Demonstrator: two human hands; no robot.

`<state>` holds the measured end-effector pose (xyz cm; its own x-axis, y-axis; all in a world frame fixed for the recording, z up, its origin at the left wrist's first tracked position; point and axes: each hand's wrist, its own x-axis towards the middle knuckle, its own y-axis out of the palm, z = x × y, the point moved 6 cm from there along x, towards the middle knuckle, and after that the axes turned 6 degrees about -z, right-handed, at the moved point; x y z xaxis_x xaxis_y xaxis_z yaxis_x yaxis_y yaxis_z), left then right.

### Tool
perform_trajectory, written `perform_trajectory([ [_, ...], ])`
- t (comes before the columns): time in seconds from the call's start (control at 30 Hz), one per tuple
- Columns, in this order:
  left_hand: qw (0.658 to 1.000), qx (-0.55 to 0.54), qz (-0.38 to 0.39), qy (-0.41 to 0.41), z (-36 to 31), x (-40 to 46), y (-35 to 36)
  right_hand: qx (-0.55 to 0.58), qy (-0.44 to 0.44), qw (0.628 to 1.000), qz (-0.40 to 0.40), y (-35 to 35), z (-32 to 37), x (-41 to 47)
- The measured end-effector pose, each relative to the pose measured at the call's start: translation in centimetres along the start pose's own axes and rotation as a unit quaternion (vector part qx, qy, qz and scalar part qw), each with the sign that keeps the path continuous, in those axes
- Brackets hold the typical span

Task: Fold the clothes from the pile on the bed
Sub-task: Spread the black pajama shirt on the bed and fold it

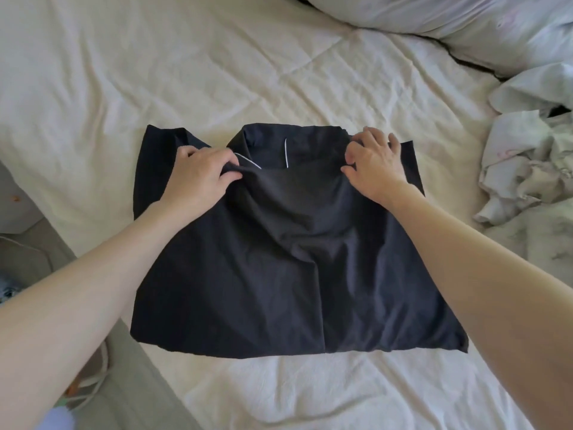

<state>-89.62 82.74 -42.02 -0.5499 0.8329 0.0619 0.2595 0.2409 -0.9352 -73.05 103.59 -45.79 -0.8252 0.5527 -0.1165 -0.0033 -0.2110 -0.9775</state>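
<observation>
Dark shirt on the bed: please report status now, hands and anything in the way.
Left hand pinches dark shirt near collar. Right hand rests flat on its top edge. Shirt half folded on bed. Pale clothes pile lies apart, right.

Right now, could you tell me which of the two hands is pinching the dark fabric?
The left hand: its thumb and fingers pinch a fold of the dark garment beside the white piping. The right hand merely rests on it with fingers spread.

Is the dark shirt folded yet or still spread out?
Partly folded: the dark shirt lies flat on the bed, sides tucked in, both hands at its collar.
</observation>
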Motion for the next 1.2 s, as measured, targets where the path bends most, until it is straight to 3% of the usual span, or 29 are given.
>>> perform_trajectory([
  [0.1,0.988,-0.108,-0.022,-0.108,0.6,2.4,-0.6,0.077,0.053,0.994,-0.064,-1.5,-1.5,0.7],
  [0.2,0.951,-0.127,0.078,-0.272,1.4,3.7,0.8,0.117,0.067,0.99,-0.049,-1.7,-1.6,1.4],
  [0.3,0.934,-0.075,0.214,-0.278,0.9,3.2,2.2,0.081,-0.021,0.996,-0.014,-1.0,1.1,2.0],
  [0.37,0.933,-0.06,0.239,-0.261,0.7,3.0,2.5,0.011,-0.078,0.997,0.004,-0.4,3.0,2.5],
  [0.43,0.953,-0.076,0.201,-0.216,-0.3,3.9,2.1,-0.042,-0.081,0.996,0.011,0.1,3.7,3.2],
  [0.53,0.982,-0.132,0.083,-0.102,-3.0,6.4,0.4,-0.039,-0.033,0.999,-0.007,-0.1,3.7,3.9],
  [0.63,0.99,-0.137,-0.026,-0.014,-5.1,7.7,-1.0,0.047,-0.002,0.995,-0.092,-1.4,3.3,4.1],
  [0.73,0.993,-0.091,-0.081,0.004,-4.8,7.2,-1.0,0.163,0.096,0.969,-0.162,-2.9,1.9,3.7],
  [0.87,0.995,-0.011,-0.084,-0.059,-1.9,2.0,-0.3,0.17,0.135,0.968,-0.13,-1.9,1.5,0.0],
  [1.0,0.987,0.011,-0.046,-0.154,-0.1,-9.0,1.1,0.149,0.148,0.969,-0.126,-0.5,1.3,-9.3],
  [1.13,0.963,0.026,-0.049,-0.264,1.6,-19.0,1.4,0.136,0.299,0.935,-0.138,0.8,-2.3,-19.1],
  [1.2,0.929,0.007,-0.072,-0.363,3.2,-22.9,1.2,0.142,0.404,0.897,-0.11,1.6,-4.6,-22.6],
])
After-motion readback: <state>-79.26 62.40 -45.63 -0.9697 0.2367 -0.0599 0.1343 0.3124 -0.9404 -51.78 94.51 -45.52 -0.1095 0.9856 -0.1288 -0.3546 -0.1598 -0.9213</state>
